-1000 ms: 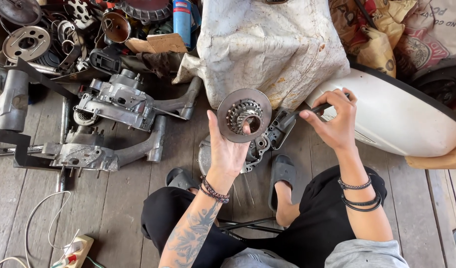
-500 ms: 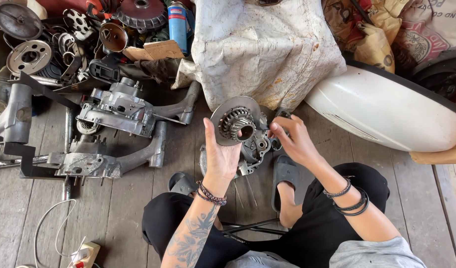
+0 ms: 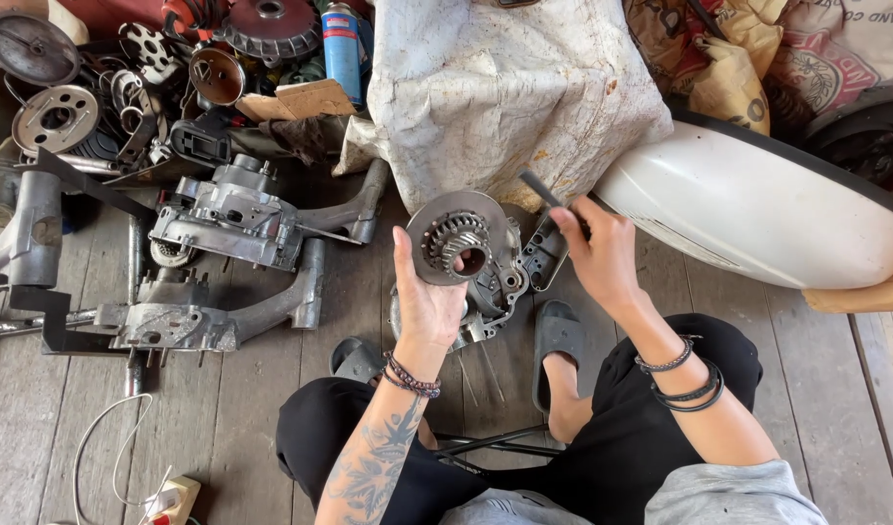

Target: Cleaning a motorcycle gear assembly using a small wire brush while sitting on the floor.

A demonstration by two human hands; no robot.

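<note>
My left hand (image 3: pixel 425 297) holds up a round metal gear disc (image 3: pixel 460 237) with a toothed hub and a central hole, its face turned toward me. My right hand (image 3: pixel 600 255) grips a thin dark tool (image 3: pixel 543 190) whose tip points up and left, just right of the disc. Under both hands a grey engine casing (image 3: pixel 500 292) rests on the wooden floor, partly hidden by the disc. My legs in black trousers and my foot in a dark slipper (image 3: pixel 557 335) lie below the casing.
A grey engine block (image 3: pixel 237 219) and a metal swing-arm part (image 3: pixel 203 321) lie to the left. Discs, rings and a spray can (image 3: pixel 342 44) are heaped at top left. A stained white sack (image 3: pixel 505 87) and a white curved body panel (image 3: pixel 757 219) stand behind.
My right hand dropped from the upper right onto the casing, then lifted again holding the thin dark tool. My left hand kept the gear disc raised, shifting it slightly.
</note>
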